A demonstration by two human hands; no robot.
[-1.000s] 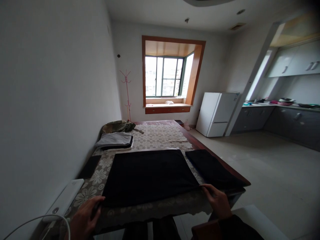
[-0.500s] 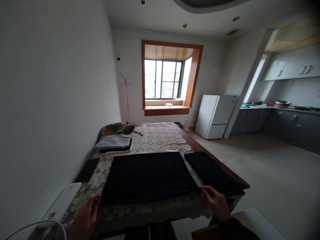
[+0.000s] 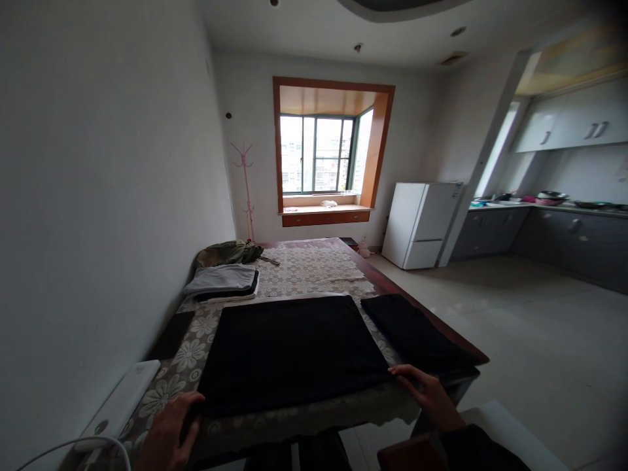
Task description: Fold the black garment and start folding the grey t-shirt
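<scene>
Cloth [image 3: 289, 356], black and spread flat, lay on the table [image 3: 370, 271] close to its near edge. The right hand [image 3: 432, 396] pinched its near right corner; the left hand [image 3: 169, 425] met the near left one with its fingertips, but I couldn't tell whether the thumb had closed beneath. The cloth looked light, limp and hardly fragile, best taken by both near corners at once. Its underside was hidden, and its darkness swallowed any folds or seams.

Floral tablecloth [image 3: 314, 265] is lying open beyond the flat black cloth [image 3: 294, 353]; folded black cloth [image 3: 417, 330] is blocking right, white device [image 3: 122, 399] and wall [image 3: 112, 196] are hemming left.
</scene>
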